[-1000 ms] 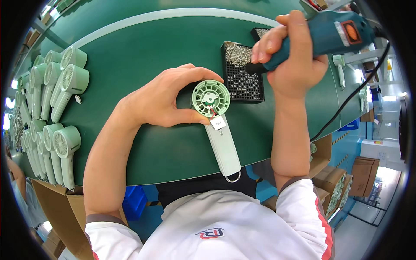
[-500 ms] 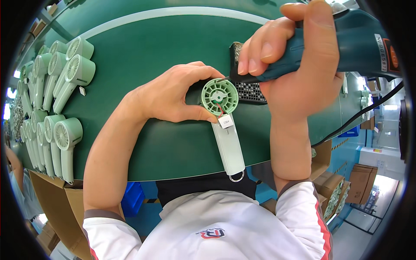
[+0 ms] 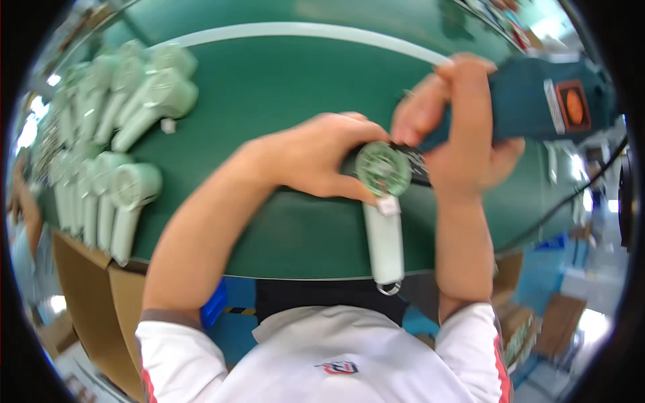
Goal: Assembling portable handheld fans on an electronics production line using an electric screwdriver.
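A pale green handheld fan (image 3: 384,245) lies on the green table with its round head away from me and a metal ring at its handle's lower end. My left hand (image 3: 322,153) is closed round the left side of the fan head, thumb near a small white tag or connector (image 3: 388,205). In my right hand (image 3: 462,138) is a teal electric screwdriver (image 3: 521,94), its front end close to the head's upper right rim. Blur and my fingers hide the bit, so I cannot tell whether it touches.
A black perforated tray (image 3: 419,168) sits behind the fan head, partly covered by my right hand. Several similar fans (image 3: 138,188) stand grouped on the left. A black cable (image 3: 571,205) runs along the right. Below the table edge are a cardboard box (image 3: 84,289) and a blue bin (image 3: 213,305).
The whole view has shifted, so the table's contents appear further right, and it is blurred. My right hand and the screwdriver are lower and nearer the fan head. My left hand keeps its grip.
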A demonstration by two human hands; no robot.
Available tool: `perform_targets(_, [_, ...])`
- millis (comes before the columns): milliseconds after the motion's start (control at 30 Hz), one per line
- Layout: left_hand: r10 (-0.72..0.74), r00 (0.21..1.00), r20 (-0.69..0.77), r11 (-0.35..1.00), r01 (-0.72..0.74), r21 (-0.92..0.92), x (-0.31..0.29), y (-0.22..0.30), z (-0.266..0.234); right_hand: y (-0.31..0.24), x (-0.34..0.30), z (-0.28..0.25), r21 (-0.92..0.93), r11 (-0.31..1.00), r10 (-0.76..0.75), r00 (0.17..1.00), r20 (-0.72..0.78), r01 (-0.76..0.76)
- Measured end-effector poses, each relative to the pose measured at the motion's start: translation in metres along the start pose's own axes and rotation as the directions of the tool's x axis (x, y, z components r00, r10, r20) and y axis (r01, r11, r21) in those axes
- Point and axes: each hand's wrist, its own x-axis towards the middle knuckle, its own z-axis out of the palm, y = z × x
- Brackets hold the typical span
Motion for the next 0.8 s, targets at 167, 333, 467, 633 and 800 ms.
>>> perform_targets(167, [0.009,1.000,-0.006,0.999,-0.009,0.032,-0.001,-0.002,0.008,0.003,-0.007,0.003,0.079,0.987,0.138,0.990,0.025,-0.140])
perform_targets(333, [-0.102,0.995,0.020,0.994,0.101,0.051,0.000,-0.001,0.017,0.012,-0.010,-0.007,0.105,0.985,0.135,0.990,0.052,-0.139])
perform_targets(467, [-0.104,0.994,0.033,0.994,0.102,0.047,0.003,-0.003,0.019,0.012,-0.008,-0.009,0.079,0.986,0.141,0.988,0.061,-0.145])
perform_targets(633, [0.023,0.998,0.051,1.000,-0.023,-0.001,0.010,0.006,0.005,0.014,-0.003,-0.006,0.085,0.975,0.205,0.979,0.004,-0.204])
perform_targets(800, [-0.074,0.995,0.068,0.997,0.073,0.014,-0.008,0.000,-0.004,0.017,0.011,0.001,-0.053,0.998,0.032,0.962,0.272,-0.019])
